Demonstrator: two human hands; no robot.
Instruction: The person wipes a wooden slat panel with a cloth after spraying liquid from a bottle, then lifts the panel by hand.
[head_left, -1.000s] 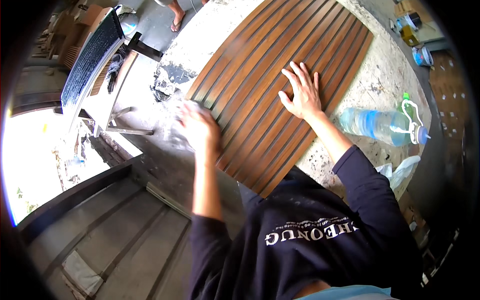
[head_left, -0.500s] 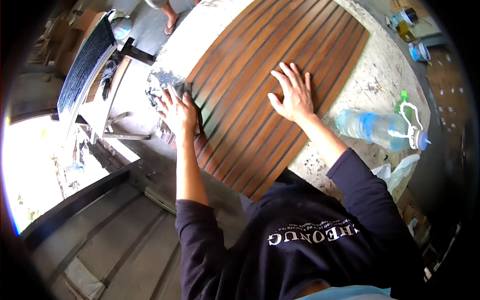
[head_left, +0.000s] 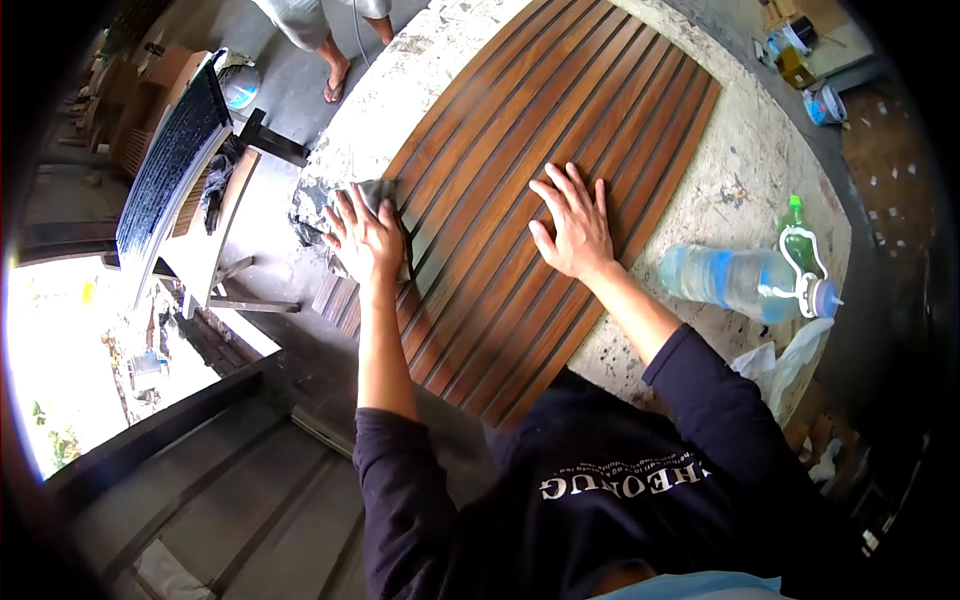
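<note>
A brown slatted wooden panel [head_left: 520, 150] with dark grooves lies slantwise on a pale, paint-spotted table [head_left: 735, 180]. My left hand [head_left: 368, 240] rests at the panel's left edge, fingers spread over a crumpled grey cloth [head_left: 376, 192] that shows past the fingertips. How much cloth lies under the palm is hidden. Flat on the middle of the slats is my right hand [head_left: 575, 228], its fingers apart and nothing in it. To its right a large clear water bottle [head_left: 725, 280] with a blue cap lies on its side, beside a green bottle [head_left: 800, 245].
A bench [head_left: 228, 225] bearing a dark ridged panel [head_left: 175, 170] stands at the left. At the far side, another person's legs [head_left: 325, 45] show. Paint tubs [head_left: 822, 105] sit at the upper right. A whitish plastic bag [head_left: 797, 365] hangs at the table's right edge.
The view has shifted slightly, showing more of the other person's legs. My right hand has slid a little nearer on the panel. My left hand stays at the cloth.
</note>
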